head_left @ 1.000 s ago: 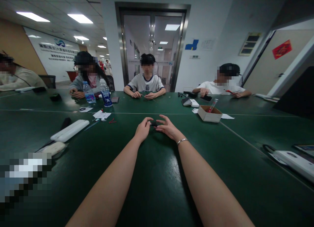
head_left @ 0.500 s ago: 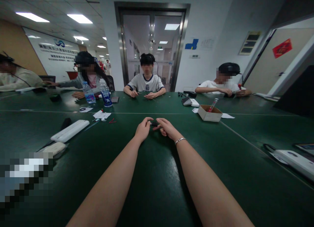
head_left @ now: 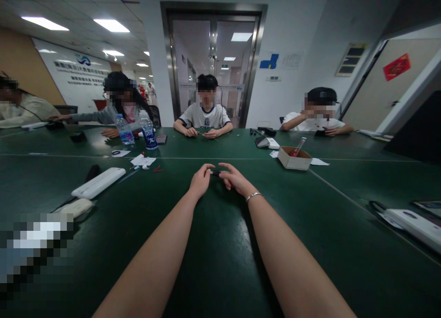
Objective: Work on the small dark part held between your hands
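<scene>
A small black object with a pale end (head_left: 215, 173) sits between my two hands over the middle of the green table (head_left: 213, 272). My left hand (head_left: 200, 179) pinches its pale left end between thumb and fingers. From the other side, my right hand (head_left: 236, 178) has its fingers closed around the dark right end, with the index finger raised above it. The object's exact kind is too small to make out. A silver bracelet (head_left: 254, 196) circles my right wrist.
An open cardboard box (head_left: 295, 162) with a red-and-clear tube stands at the right. Bottles (head_left: 149, 135) and paper scraps (head_left: 143, 161) lie left of centre. White power strips (head_left: 98, 182) rest at both sides. Several people sit across the table.
My right index finger has lifted slightly off the black object; my hands otherwise stay in place. The person at the right has raised a hand to the face.
</scene>
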### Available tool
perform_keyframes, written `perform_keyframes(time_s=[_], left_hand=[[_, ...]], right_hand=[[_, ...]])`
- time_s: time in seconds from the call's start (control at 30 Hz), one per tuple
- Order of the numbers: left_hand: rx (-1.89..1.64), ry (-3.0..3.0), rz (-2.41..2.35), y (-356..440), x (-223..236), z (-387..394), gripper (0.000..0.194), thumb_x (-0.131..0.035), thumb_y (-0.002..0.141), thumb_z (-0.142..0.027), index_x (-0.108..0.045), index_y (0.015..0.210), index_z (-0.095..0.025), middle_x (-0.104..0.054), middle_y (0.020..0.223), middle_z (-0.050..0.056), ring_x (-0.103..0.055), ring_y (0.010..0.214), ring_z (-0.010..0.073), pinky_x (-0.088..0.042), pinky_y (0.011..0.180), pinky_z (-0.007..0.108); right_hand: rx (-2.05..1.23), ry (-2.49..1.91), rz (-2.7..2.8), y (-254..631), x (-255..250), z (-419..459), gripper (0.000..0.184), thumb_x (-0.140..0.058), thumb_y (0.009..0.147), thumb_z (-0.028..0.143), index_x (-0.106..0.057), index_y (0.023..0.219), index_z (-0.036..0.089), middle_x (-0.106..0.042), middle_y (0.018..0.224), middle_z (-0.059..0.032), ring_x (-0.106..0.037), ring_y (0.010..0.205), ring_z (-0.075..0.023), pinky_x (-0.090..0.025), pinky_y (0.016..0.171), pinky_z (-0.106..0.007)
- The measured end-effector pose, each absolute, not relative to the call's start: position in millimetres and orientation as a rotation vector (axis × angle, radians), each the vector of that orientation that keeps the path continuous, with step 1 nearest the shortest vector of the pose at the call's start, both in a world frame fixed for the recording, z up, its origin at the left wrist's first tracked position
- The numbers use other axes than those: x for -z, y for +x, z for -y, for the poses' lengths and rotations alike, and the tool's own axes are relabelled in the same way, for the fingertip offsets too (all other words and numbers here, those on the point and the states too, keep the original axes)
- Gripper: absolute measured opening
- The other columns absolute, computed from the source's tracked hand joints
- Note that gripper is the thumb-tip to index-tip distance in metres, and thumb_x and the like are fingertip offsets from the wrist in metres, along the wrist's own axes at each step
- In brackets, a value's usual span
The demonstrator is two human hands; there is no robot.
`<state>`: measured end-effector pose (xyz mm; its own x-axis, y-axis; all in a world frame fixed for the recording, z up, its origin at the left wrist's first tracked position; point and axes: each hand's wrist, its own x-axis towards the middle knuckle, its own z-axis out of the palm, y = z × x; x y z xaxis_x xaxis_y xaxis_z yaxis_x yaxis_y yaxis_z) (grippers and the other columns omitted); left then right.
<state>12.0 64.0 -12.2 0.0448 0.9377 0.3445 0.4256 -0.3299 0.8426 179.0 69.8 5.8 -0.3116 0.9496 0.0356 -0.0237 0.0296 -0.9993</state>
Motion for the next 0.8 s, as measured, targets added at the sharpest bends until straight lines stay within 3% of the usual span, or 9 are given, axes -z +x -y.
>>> perform_keyframes(time_s=[0.1,0.23,0.3,0.37,0.47,0.63,0.8], left_hand=[[-1.251,1.800,-1.369,11.5,13.0,-63.9,0.030,-0.036,0.088,-0.031,-0.059,0.108,-0.026,-0.054,0.071,-0.001,-0.051,0.063,0.0124,-0.039,0.058,0.023],[-1.255,1.842,-1.344,11.6,13.9,-64.7,0.030,-0.037,0.088,-0.029,-0.059,0.108,-0.026,-0.057,0.075,0.000,-0.052,0.066,0.0127,-0.041,0.062,0.024],[-1.260,1.848,-1.353,11.8,14.6,-65.9,0.030,-0.037,0.088,-0.029,-0.059,0.108,-0.026,-0.058,0.075,0.000,-0.053,0.067,0.0128,-0.041,0.063,0.025],[-1.266,1.838,-1.373,12.0,15.7,-67.2,0.030,-0.037,0.088,-0.029,-0.059,0.108,-0.025,-0.058,0.075,0.000,-0.052,0.065,0.0126,-0.041,0.063,0.025],[-1.262,1.826,-1.376,12.1,16.9,-68.4,0.030,-0.036,0.088,-0.030,-0.059,0.108,-0.026,-0.058,0.074,0.000,-0.051,0.063,0.0123,-0.041,0.062,0.025],[-1.251,1.836,-1.364,11.4,16.6,-67.3,0.030,-0.036,0.088,-0.031,-0.059,0.108,-0.026,-0.057,0.073,0.000,-0.052,0.063,0.0127,-0.040,0.060,0.025],[-1.245,1.834,-1.359,11.3,17.0,-67.1,0.029,-0.037,0.088,-0.032,-0.058,0.108,-0.027,-0.058,0.075,-0.001,-0.051,0.063,0.0120,-0.039,0.059,0.024]], right_hand=[[-1.465,-0.927,1.416,183.3,-5.4,-69.3,0.077,-0.065,0.067,0.015,-0.031,0.134,0.030,-0.066,0.079,0.0045,-0.047,0.036,-0.0046,-0.039,0.035,-0.017],[-1.448,-1.054,1.403,179.5,-4.3,-71.1,0.051,-0.058,0.080,0.033,-0.041,0.126,0.018,-0.063,0.061,0.0027,-0.041,0.031,-0.0054,-0.035,0.030,-0.017],[-1.417,-1.071,1.409,177.4,-4.3,-71.0,0.043,-0.054,0.083,0.034,-0.045,0.120,0.016,-0.063,0.062,0.0012,-0.036,0.030,-0.0041,-0.034,0.029,-0.017],[-1.408,-1.001,1.414,178.1,-5.1,-69.6,0.047,-0.060,0.077,0.026,-0.044,0.121,0.021,-0.066,0.073,0.0019,-0.037,0.031,-0.0026,-0.038,0.032,-0.017],[-1.444,-0.915,1.391,181.3,-6.4,-67.6,0.067,-0.070,0.067,0.015,-0.038,0.124,0.031,-0.065,0.088,0.0039,-0.046,0.037,-0.0028,-0.046,0.038,-0.019],[-1.418,-1.079,1.402,176.1,-4.7,-71.1,0.033,-0.056,0.086,0.036,-0.048,0.113,0.018,-0.065,0.063,-0.0006,-0.041,0.032,-0.0062,-0.043,0.032,-0.020],[-1.441,-1.032,1.420,177.1,-2.4,-72.9,0.029,-0.059,0.085,0.027,-0.052,0.112,0.017,-0.063,0.057,0.0018,-0.038,0.034,-0.0054,-0.048,0.037,-0.020]])
